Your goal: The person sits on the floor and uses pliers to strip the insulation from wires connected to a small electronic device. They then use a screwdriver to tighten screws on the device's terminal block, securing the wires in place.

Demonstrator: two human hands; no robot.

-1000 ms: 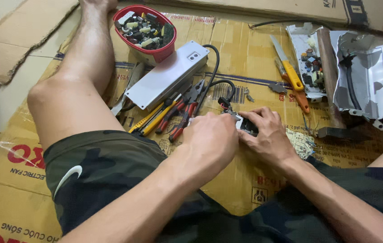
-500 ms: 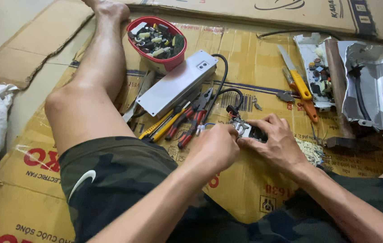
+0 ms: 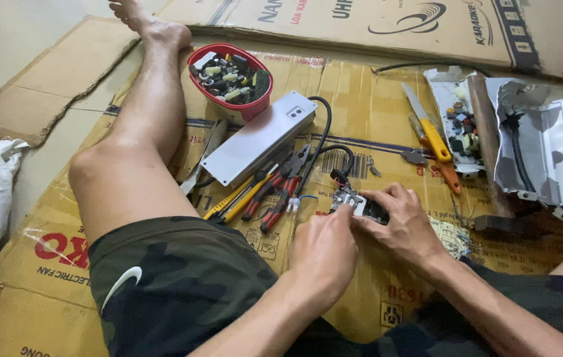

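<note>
Gripping a small circuit board (image 3: 355, 201) from both sides, the left hand (image 3: 324, 248) and right hand (image 3: 404, 225) meet over flattened cardboard (image 3: 374, 99) on the floor, fingers curled and pinching the part between them. Just left of the hands lie red-handled pliers (image 3: 281, 192) and a yellow screwdriver (image 3: 238, 201), beside a long grey metal box (image 3: 262, 139) with a black cable. Farther up sits a red bowl (image 3: 228, 109) of small components. A yellow-handled knife (image 3: 427, 129) lies to the right.
</note>
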